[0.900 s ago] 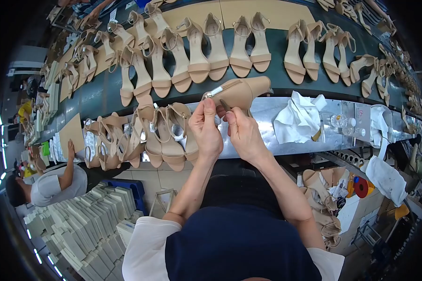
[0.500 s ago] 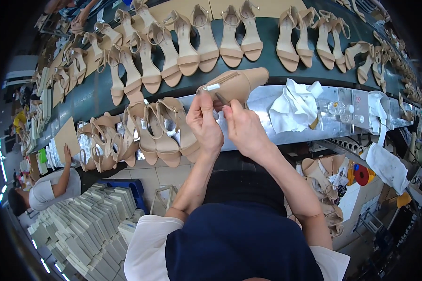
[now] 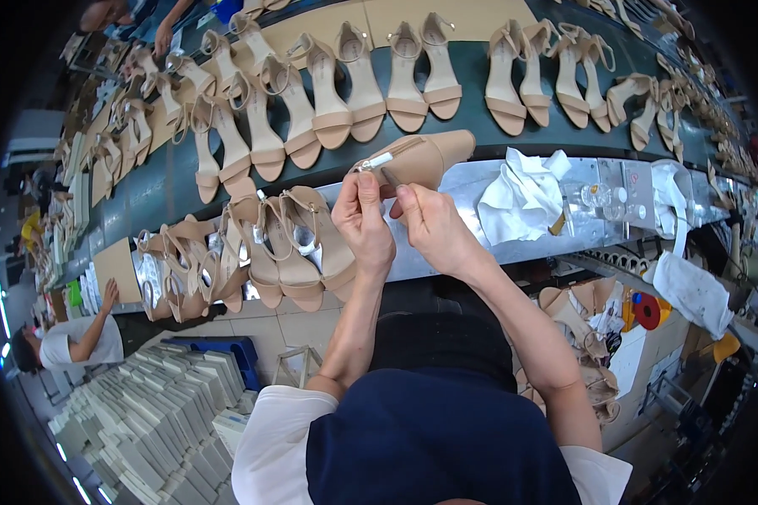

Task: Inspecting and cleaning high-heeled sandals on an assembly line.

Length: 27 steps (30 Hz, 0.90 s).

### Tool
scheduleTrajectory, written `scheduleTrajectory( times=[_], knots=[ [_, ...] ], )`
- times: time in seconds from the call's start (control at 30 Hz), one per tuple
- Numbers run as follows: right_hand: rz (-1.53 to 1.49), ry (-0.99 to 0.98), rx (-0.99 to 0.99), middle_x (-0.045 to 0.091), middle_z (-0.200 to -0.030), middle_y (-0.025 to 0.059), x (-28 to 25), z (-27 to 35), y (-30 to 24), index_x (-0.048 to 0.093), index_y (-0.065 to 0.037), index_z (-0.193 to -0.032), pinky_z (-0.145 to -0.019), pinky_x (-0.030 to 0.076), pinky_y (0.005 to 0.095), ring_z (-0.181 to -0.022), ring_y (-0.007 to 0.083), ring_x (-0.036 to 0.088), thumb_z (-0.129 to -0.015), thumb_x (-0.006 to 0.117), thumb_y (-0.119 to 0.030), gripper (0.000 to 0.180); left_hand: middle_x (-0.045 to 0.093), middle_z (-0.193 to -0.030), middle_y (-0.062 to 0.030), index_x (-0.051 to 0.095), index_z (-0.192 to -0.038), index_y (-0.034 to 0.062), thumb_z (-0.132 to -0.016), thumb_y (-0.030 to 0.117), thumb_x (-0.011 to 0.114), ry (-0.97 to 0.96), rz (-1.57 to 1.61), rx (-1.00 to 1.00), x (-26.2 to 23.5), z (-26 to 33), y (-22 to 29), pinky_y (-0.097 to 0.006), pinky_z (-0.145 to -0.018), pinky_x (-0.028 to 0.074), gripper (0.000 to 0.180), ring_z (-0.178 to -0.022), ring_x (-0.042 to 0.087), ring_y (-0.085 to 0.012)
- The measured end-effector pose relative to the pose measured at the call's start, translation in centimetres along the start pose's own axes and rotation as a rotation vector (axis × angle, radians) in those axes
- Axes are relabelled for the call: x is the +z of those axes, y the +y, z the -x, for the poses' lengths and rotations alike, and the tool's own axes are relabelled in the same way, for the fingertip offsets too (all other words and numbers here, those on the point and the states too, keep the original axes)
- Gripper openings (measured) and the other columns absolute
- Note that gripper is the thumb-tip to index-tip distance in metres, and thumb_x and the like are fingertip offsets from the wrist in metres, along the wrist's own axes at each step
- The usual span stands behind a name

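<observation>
Beige sandal (image 3: 421,158); dark green conveyor belt (image 3: 160,189); white crumpled paper (image 3: 522,194); grey boxes (image 3: 143,421)

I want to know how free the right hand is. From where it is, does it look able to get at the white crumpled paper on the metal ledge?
Probably yes. The right hand is beside the paper, with only bare ledge between, though it is busy on the shoe.

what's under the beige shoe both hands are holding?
Beneath the beige shoe lies the shiny metal ledge, with crumpled white paper to its right. The left hand and right hand hide the ledge directly below.
</observation>
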State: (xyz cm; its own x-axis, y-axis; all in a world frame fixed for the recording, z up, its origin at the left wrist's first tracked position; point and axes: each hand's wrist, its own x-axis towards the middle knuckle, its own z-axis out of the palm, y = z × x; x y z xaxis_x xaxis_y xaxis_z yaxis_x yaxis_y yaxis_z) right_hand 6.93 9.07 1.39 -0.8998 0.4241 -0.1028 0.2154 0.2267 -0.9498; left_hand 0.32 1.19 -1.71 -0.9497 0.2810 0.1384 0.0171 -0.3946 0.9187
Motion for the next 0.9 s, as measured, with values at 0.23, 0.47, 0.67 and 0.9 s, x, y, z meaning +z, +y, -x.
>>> scheduleTrajectory(
  times=[0.23,0.47,0.67,0.9],
  knots=[
    [0.260,0.075,-0.040,0.060,-0.066,0.0233,0.2,-0.6,-0.3,0.054,0.005,-0.075,-0.063,0.046,0.0464,-0.065,0.0417,0.059,-0.095,0.038,-0.022,0.038,0.051,-0.067,0.0014,0.051,-0.073,0.0026,-0.096,0.021,0.049,0.017,-0.071,-0.024,0.6,-0.4,0.5,-0.018,-0.054,0.037,0.029,-0.061,0.045,-0.0031],
    [-0.162,0.053,-0.003,0.053,-0.055,0.0062,1.3,0.1,1.8,0.057,-0.002,-0.087,-0.054,0.043,0.0331,-0.054,0.0177,0.057,-0.098,0.033,-0.033,0.041,0.054,-0.064,0.0000,0.054,-0.075,0.0044,-0.095,0.026,0.050,0.080,0.115,-0.188,1.0,-1.1,0.9,-0.018,-0.047,0.036,0.030,-0.055,0.046,-0.0038],
    [-0.108,0.048,-0.084,0.052,-0.055,0.0060,2.0,-0.8,1.1,0.057,-0.001,-0.089,-0.050,0.040,0.0294,-0.051,0.0140,0.051,-0.099,0.033,-0.034,0.041,0.052,-0.062,0.0015,0.054,-0.073,0.0050,-0.094,0.027,0.053,0.135,0.072,-0.153,0.2,-1.5,0.9,-0.018,-0.049,0.034,0.031,-0.056,0.043,-0.0038],
    [-0.183,-0.012,-0.024,0.052,-0.051,0.0085,1.5,-1.7,0.7,0.060,0.002,-0.078,-0.049,0.041,0.0310,-0.046,0.0164,0.051,-0.098,0.033,-0.031,0.047,0.052,-0.066,0.0022,0.053,-0.071,0.0051,-0.093,0.024,0.054,0.124,0.138,-0.154,-0.1,-1.5,0.1,-0.019,-0.055,0.035,0.030,-0.061,0.045,-0.0050]
  ],
)
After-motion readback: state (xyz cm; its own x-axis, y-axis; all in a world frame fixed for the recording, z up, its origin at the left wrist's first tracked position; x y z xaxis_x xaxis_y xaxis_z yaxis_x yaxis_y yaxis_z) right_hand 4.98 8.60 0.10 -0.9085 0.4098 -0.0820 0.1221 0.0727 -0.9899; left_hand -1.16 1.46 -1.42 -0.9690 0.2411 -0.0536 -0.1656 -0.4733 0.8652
